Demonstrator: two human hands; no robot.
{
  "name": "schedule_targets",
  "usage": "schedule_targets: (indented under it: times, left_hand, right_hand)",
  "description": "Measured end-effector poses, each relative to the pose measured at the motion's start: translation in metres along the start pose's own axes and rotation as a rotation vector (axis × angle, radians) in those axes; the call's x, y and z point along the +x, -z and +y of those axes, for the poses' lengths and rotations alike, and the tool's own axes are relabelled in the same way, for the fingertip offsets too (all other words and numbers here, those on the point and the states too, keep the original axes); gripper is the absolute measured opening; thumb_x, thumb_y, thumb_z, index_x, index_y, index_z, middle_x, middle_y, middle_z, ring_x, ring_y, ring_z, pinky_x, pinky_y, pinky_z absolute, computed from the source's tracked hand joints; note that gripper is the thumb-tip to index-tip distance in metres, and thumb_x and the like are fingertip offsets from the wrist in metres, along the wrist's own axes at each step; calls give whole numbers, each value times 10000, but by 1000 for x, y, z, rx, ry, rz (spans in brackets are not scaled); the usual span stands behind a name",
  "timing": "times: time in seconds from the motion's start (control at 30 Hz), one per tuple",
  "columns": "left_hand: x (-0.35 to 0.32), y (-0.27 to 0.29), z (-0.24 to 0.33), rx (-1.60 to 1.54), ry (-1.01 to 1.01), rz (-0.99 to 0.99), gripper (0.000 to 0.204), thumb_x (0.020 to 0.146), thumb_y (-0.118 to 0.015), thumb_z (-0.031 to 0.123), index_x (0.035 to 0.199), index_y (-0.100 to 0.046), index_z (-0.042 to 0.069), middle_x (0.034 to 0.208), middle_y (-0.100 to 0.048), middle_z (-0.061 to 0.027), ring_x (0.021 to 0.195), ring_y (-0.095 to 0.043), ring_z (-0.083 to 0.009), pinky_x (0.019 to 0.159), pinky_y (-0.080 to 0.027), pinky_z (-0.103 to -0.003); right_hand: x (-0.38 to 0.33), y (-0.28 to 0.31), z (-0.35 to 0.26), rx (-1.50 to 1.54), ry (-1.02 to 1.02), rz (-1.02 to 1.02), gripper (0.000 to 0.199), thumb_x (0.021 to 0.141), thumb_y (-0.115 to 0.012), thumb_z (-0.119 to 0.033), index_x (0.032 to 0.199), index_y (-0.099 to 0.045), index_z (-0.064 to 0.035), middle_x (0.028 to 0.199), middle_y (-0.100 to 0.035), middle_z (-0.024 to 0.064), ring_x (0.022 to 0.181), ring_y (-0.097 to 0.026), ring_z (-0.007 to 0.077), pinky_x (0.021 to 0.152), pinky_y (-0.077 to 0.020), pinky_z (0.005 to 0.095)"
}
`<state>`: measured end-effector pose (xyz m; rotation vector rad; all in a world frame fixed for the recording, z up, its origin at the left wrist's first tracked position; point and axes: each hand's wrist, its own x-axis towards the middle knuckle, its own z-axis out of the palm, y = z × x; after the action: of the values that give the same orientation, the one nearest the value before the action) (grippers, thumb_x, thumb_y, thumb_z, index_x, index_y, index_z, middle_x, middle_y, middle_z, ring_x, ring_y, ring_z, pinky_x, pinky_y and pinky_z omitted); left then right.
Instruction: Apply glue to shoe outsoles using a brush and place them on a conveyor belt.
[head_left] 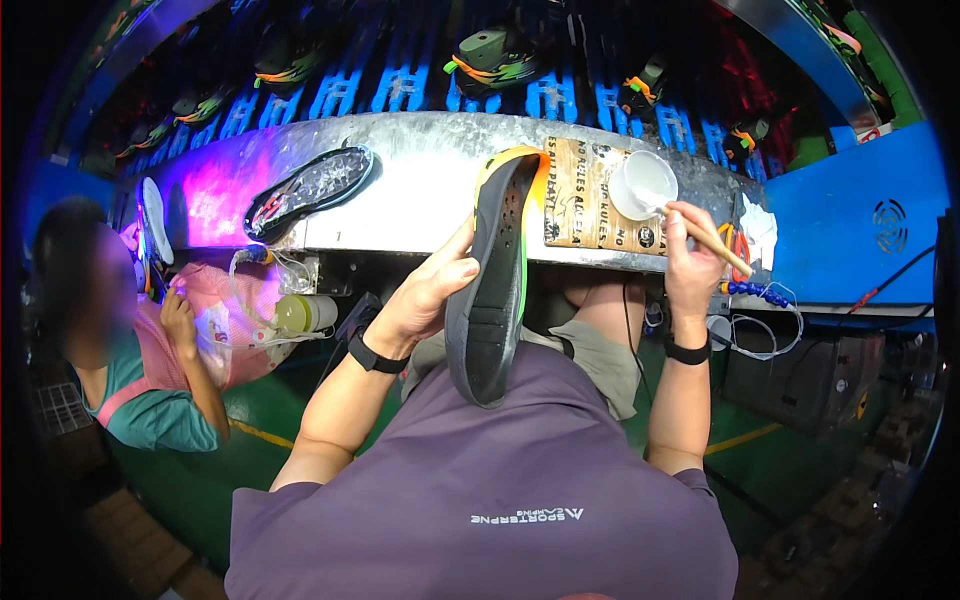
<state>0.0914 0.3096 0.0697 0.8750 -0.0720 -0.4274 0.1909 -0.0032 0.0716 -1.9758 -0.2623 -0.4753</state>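
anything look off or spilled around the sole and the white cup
Nothing stands out. The left hand holds the dark shoe sole upright, the right hand dips a brush at the white cup on the metal bench. No spill shows.

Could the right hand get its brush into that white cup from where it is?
Probably yes: the right hand holds the brush right beside the white cup, whose open mouth has nothing over it.

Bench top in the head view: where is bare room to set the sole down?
Bare metal shows on the bench between the clear sole and the grey sole in the left hand. The right end is crowded: cardboard sheet, white cup, and the right hand with its brush.
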Motion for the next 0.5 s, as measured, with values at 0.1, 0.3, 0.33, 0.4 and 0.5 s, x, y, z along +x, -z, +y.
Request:
schedule_targets:
  times: [0.1,0.3,0.33,0.4,0.5]
  left_hand:
    - [3,1,0,77,-54,-9,935,911,-616,324,1623,-94,19,1648,-223,-131,1487,-282,-210,1198,-260,-356]
    - [7,-3,3,111,-81,25,930,918,-604,303,1622,-70,10,1655,-205,-136,1491,-273,-208,1201,-252,-349]
    - [6,-3,3,90,-61,30,928,921,-604,302,1621,-68,10,1654,-207,-136,1489,-278,-210,1197,-259,-346]
    - [7,-6,5,69,-37,31,927,924,-604,302,1621,-67,9,1653,-209,-136,1487,-283,-211,1194,-267,-342]
    - [9,-12,7,55,-48,7,927,929,-604,301,1621,-61,10,1650,-211,-142,1482,-294,-210,1184,-283,-333]
  right_hand:
    - [6,10,10,-155,31,56,111,924,-675,-43,1018,-704,9,888,-703,71,775,-646,130,706,-514,284]
    - [0,7,9,-324,145,113,87,896,-706,-47,969,-718,0,853,-715,73,713,-643,134,650,-510,290]
    - [-1,4,0,-324,144,115,87,896,-706,-47,969,-718,0,853,-715,73,713,-643,134,650,-510,290]
    - [-3,-4,-23,-115,3,39,94,893,-707,-36,980,-725,-3,872,-726,66,731,-650,126,656,-515,287]
    - [-6,-19,-35,150,2,-113,118,889,-695,-14,998,-736,1,899,-732,81,792,-669,135,736,-527,280]
